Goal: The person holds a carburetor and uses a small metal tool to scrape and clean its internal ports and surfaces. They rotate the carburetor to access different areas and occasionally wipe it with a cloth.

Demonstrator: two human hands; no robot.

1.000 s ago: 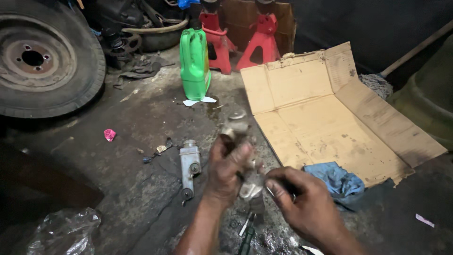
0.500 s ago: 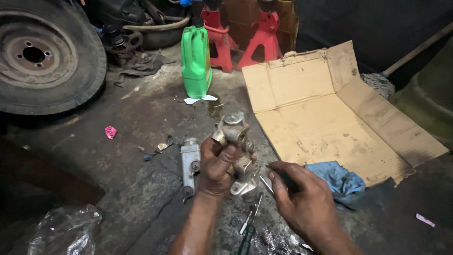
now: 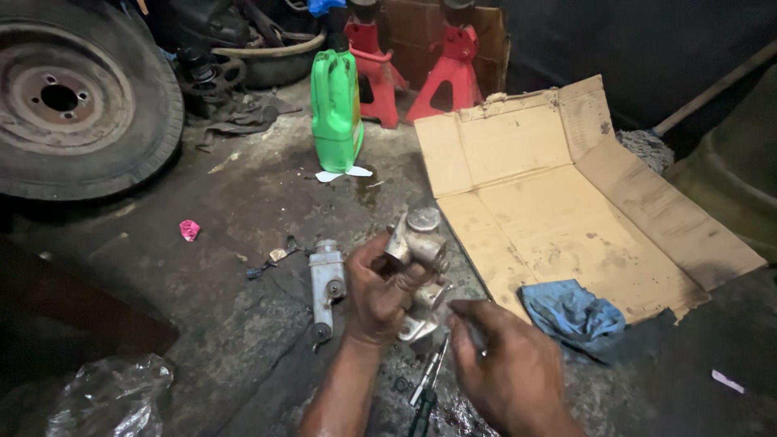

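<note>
Left hand [image 3: 380, 295] is wrapped tight around a grimy metal cylinder part [image 3: 417, 251], now lifted higher and tipped upright versus a second ago, round cap end at 12 o'clock. Right hand [image 3: 506, 368] has moved in just beside its lower end, fingers curled closed; whether they pinch anything small I cannot tell. Looks like the part has been turned for work at its bottom end. At 9 o'clock, a second metal cylinder [image 3: 326, 285] on the floor [image 3: 227, 324]; screwdriver [image 3: 426, 388] at 6; blue rag [image 3: 571, 311] at 3; green jug [image 3: 337, 109] at 12.
</note>
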